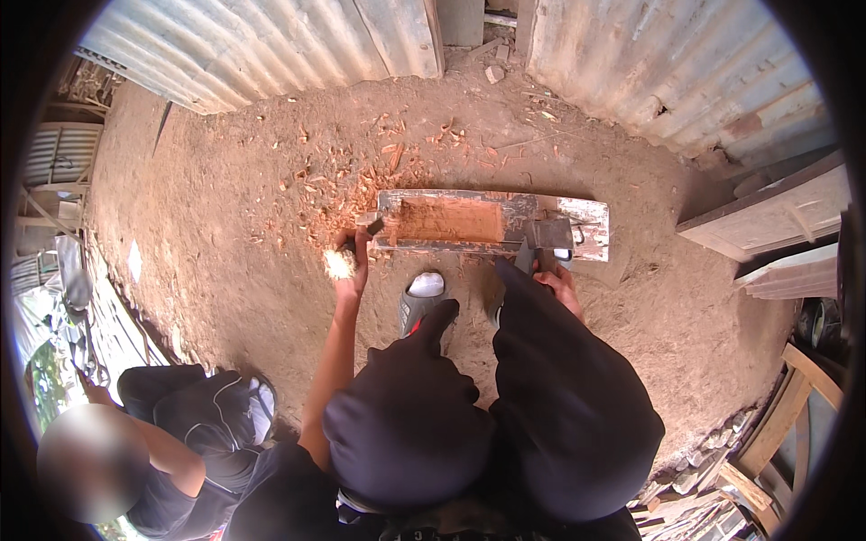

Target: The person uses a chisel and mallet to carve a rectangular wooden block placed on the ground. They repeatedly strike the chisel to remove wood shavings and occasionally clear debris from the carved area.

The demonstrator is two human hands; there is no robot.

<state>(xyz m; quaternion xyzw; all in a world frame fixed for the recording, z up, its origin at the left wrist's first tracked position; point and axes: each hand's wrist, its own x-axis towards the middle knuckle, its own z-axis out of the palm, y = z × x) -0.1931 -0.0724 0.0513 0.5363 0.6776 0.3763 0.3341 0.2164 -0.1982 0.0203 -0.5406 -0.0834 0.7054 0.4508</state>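
A wooden board point(516, 206) with a carved, reddish-brown recess lies across the ground in front of me, its right end pale and worn. My left hand point(350, 269), partly in bright sun, is closed around a short dark bar-like tool point(375, 226) at the board's left end. By the right end, my right hand point(561, 287) has its fingers wrapped round the dark handle of a tool with a broad grey metal head point(552, 233). That head overlaps the board; my knee hides part of the grip. The exact kind of either tool cannot be made out.
Wood shavings point(347, 194) litter the earth floor left of and beyond the board. My sandalled foot point(422, 298) is close to its near edge. Another person point(212, 428) sits at the lower left. Corrugated metal sheets point(262, 50) stand ahead; wooden panels point(767, 216) lean at right.
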